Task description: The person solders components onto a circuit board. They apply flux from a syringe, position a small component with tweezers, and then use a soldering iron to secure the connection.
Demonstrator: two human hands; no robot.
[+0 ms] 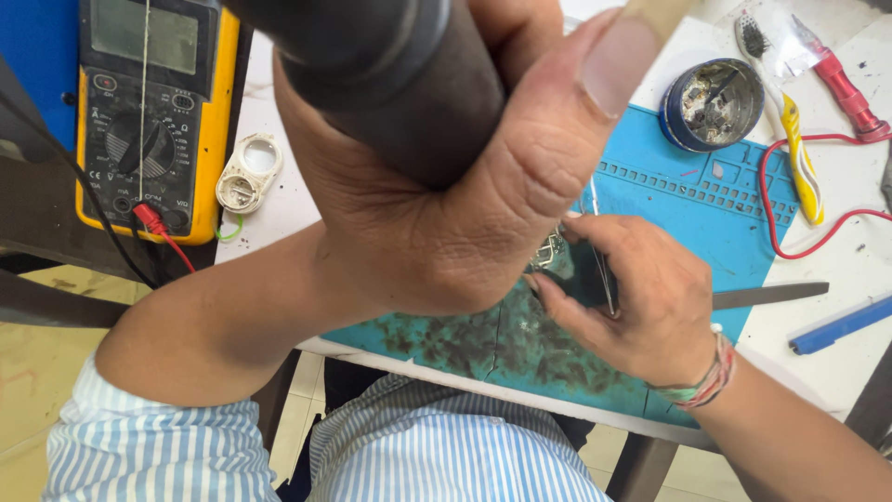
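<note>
Two hands worked over a blue mat on a white desk.

Head view: the left hand (446, 195) was wrapped tight around a dark cylindrical tool (390, 74), close to the camera. The right hand (632, 297) pinched tweezers (602, 260) over a small circuit board (550, 251) on the stained blue mat (688, 195). A yellow multimeter (153, 112) lay at the desk's (855, 363) far left.

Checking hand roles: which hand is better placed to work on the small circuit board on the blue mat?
Right hand: it rests at the circuit board with tweezers. Left hand is raised, gripping a dark cylindrical tool.
</note>
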